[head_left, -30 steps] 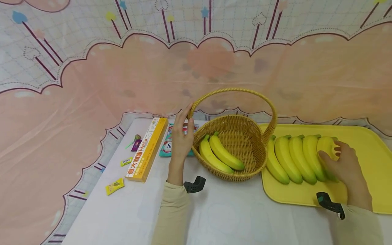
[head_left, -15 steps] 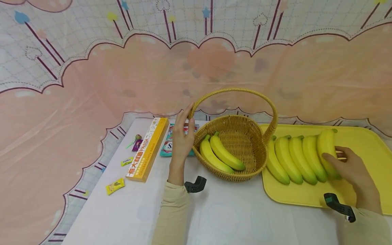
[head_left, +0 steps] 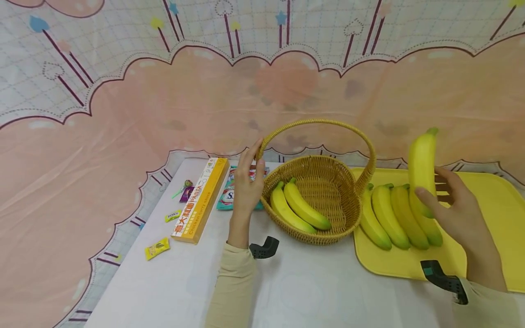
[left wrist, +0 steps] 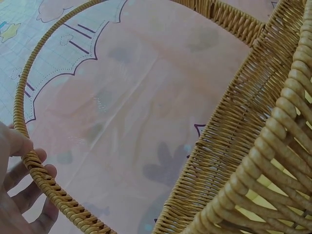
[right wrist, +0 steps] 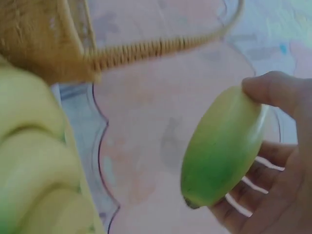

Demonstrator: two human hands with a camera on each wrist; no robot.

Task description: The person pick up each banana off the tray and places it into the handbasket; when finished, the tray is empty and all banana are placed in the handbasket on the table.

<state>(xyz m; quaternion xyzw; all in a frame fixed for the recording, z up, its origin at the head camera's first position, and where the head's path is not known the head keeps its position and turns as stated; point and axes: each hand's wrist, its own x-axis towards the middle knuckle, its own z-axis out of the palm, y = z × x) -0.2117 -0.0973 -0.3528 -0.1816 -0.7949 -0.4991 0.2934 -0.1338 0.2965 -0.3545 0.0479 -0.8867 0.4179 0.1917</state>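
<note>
My right hand (head_left: 461,207) grips a yellow banana (head_left: 422,166), held upright above the yellow tray (head_left: 502,218). In the right wrist view the thumb lies on one side of the banana (right wrist: 219,146) and the fingers on the other; its green end faces the camera. A row of several bananas (head_left: 383,214) lies below on the tray's left part. The wicker basket (head_left: 342,205) stands left of the tray with two bananas (head_left: 305,207) inside. My left hand (head_left: 248,189) holds the left side of the basket's arched handle (head_left: 317,121), thumb and fingers around it (left wrist: 46,183).
Left of the basket are a teal snack packet (head_left: 226,197), an orange and white pasta box (head_left: 201,200), a lollipop (head_left: 187,183), a purple packet (head_left: 187,195) and two small yellow packets (head_left: 157,248). A patterned cloth backdrop (head_left: 205,105) hangs behind the white table (head_left: 307,282).
My right hand has grasped the rightmost banana of the row and lifted it off the tray, up and slightly left. My left hand stays on the basket handle.
</note>
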